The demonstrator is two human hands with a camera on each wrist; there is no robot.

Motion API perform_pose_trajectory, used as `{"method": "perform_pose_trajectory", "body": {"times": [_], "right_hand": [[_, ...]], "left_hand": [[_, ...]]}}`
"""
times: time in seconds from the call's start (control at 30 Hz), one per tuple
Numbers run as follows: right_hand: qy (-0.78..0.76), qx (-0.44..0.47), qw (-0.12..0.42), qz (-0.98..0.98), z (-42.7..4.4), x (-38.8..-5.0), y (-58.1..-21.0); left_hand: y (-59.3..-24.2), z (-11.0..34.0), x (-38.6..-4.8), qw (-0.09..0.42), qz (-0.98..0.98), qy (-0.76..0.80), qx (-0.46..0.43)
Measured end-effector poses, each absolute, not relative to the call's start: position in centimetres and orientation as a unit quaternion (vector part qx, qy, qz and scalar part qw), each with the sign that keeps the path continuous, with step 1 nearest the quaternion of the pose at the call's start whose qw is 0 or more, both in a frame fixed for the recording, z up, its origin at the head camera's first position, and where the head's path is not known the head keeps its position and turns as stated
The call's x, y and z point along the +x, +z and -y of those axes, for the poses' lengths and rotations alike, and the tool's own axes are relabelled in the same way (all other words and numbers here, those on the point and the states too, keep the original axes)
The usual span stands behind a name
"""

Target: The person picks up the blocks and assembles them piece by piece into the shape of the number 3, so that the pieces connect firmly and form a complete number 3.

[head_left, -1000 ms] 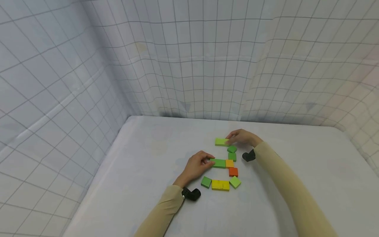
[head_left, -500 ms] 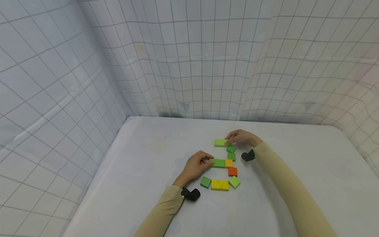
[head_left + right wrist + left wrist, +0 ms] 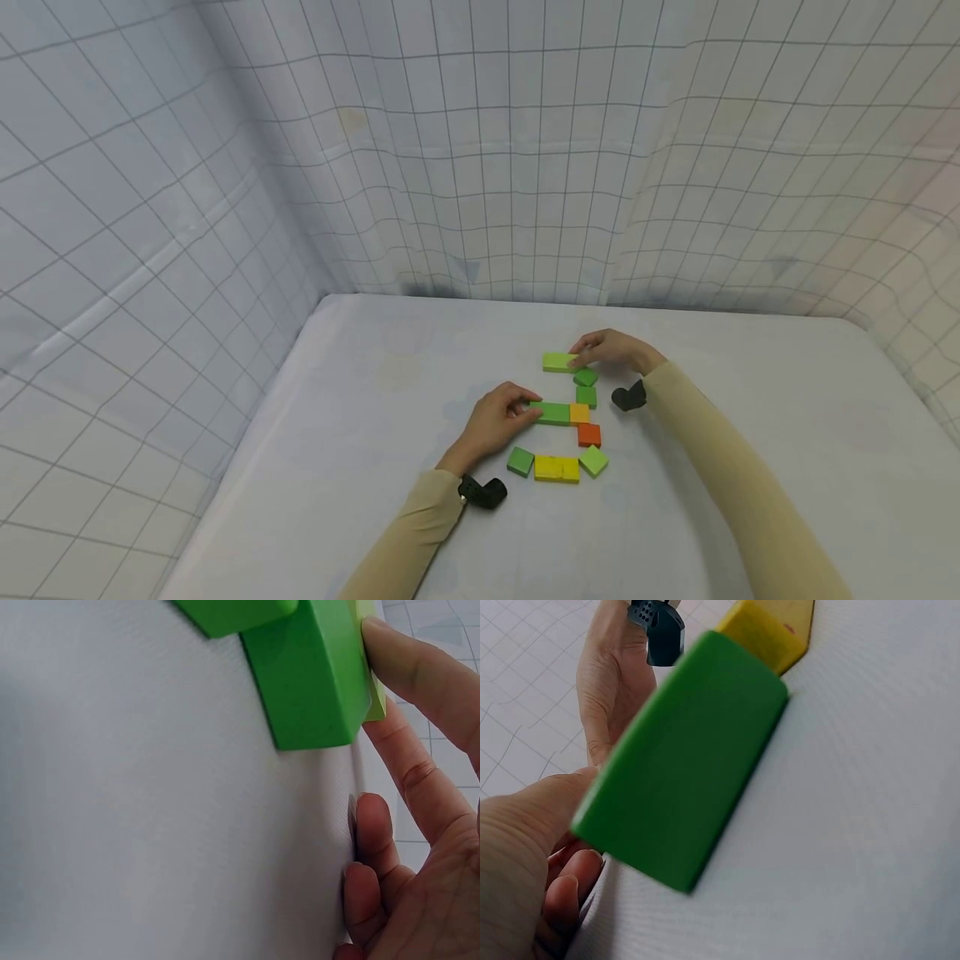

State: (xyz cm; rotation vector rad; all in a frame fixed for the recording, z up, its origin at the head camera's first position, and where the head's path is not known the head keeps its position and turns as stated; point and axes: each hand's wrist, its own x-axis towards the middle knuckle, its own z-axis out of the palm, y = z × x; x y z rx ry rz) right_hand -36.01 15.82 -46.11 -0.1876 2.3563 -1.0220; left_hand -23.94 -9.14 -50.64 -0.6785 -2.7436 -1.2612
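In the head view my left hand pinches the left end of a green rectangular block, which lies flat against a small orange block. Farther back, my right hand pinches the right end of a light green rectangular block. Thumb and index finger reach that block in the right wrist view, partly behind a green block. A dark green square block fills the left wrist view and hides what the left fingertips hold.
Two small green blocks stand between the held ones, the farther one turned askew. A red block lies below the orange one. Nearer are a yellow block and a tilted light green square. Gridded white cloth hangs behind the table.
The head view shifts slightly between the first two frames. Both hands and the blocks keep their places, with no clear movement.
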Motion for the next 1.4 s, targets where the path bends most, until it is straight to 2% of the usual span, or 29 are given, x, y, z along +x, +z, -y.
{"method": "perform_pose_trajectory", "body": {"times": [1.4], "right_hand": [[-0.381,-0.095,0.269,-0.880,-16.18,-35.76,-46.46]], "left_hand": [[-50.97,9.16,-24.07,0.025,0.887,-0.406,-0.218]]}}
